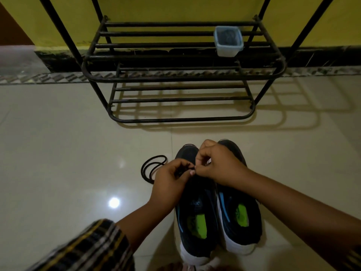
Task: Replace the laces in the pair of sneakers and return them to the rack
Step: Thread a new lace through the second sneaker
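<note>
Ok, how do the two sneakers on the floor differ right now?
Both hands, left hand and right hand, pinch a black lace over the left sneaker; the right sneaker is untouched. The left sneaker's heel sits nearer the camera. Both are dark with white soles, blue stripes and green insoles.

floor [58, 153]: tile | on it: sneakers [218, 212], lace [152, 169], rack [183, 75]

Lower centre: left hand [172, 180] and right hand [218, 163] pinch a black lace [151, 169] over the left sneaker [195, 216]; right sneaker [239, 214] beside it. Rack [183, 79] at top.
</note>
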